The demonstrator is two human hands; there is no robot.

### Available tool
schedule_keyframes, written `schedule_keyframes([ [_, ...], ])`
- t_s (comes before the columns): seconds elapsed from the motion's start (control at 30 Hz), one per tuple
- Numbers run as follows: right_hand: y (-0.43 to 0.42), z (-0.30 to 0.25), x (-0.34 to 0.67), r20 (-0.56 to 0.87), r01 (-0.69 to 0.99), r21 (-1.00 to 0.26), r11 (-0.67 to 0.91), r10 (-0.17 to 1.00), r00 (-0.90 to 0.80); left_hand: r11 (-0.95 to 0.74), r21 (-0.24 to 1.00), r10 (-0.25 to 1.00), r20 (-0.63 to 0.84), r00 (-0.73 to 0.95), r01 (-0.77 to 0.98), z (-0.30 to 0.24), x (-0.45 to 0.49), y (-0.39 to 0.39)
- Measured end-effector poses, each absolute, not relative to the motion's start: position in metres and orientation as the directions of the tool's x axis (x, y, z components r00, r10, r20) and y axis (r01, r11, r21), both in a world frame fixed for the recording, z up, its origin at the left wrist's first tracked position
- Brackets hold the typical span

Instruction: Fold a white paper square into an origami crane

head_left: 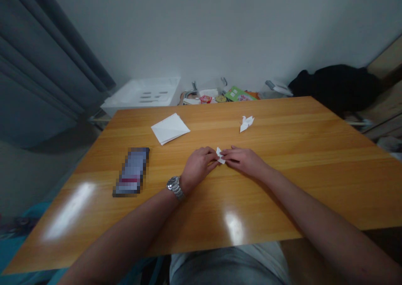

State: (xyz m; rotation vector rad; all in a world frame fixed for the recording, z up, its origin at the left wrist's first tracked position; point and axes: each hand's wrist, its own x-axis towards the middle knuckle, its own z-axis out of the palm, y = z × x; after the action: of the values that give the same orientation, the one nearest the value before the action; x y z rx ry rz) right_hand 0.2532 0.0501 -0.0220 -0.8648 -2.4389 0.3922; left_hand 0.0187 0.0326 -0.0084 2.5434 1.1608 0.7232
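one paper (pixel 221 160) between both hands (pixel 198 164) (pixel 244 161)

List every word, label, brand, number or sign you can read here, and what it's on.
No text is readable.
Phone: screen pixelated.
Green printed item: markings too small and blurred.
Red item: markings too small and blurred.
Wristwatch: dial too small.
Folded paper: no writing visible.
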Motion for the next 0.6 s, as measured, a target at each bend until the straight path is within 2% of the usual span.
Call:
schedule_keyframes([
  [0.33,0.050,-0.018,0.253,0.315,0.510,-0.304,0.805,0.590,-0.743,-0.687,0.224,0.724,0.299,0.622,0.691,-0.003,0.020,0.031],
  [0.6,0.045,-0.015,0.255,0.296,0.527,-0.318,0.788,0.611,-0.735,-0.759,0.039,0.641,0.226,0.734,0.650,0.005,0.014,0.027],
])
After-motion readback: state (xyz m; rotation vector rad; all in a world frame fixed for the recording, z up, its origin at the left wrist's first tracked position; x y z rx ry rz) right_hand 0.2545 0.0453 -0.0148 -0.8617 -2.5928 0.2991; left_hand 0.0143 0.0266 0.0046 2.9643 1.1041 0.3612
